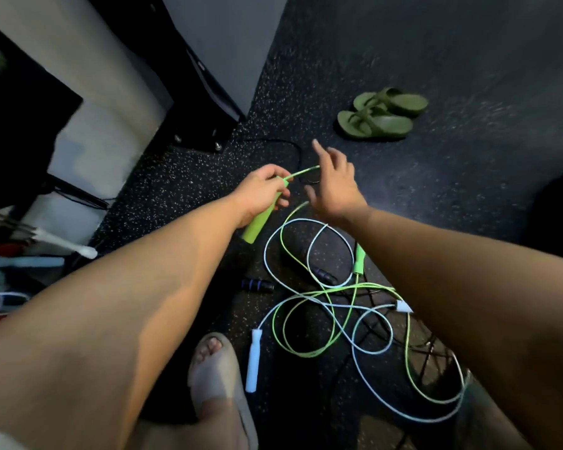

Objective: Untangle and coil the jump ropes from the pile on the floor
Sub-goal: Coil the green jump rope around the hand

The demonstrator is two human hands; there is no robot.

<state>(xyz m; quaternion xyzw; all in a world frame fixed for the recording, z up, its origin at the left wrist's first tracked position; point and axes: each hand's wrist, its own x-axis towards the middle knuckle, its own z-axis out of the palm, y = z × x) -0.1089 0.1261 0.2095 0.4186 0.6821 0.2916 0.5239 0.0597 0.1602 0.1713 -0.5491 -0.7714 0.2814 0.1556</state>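
Observation:
My left hand grips a bright green jump-rope handle above the floor. Its green cord runs right from the handle's top toward my right hand, which is spread with straight fingers; whether it touches the cord is unclear. Below lies a tangle of green rope and pale blue rope. The second green handle and a pale blue handle lie in the pile, and another blue handle pokes out by my right forearm. A black handle with purple bands and a black cord lie there too.
Dark speckled rubber floor all around. A pair of green sandals sits beyond my hands. A black equipment frame and white wall stand at the left. My foot in a grey sandal is beside the pile. Clutter lies at the far left.

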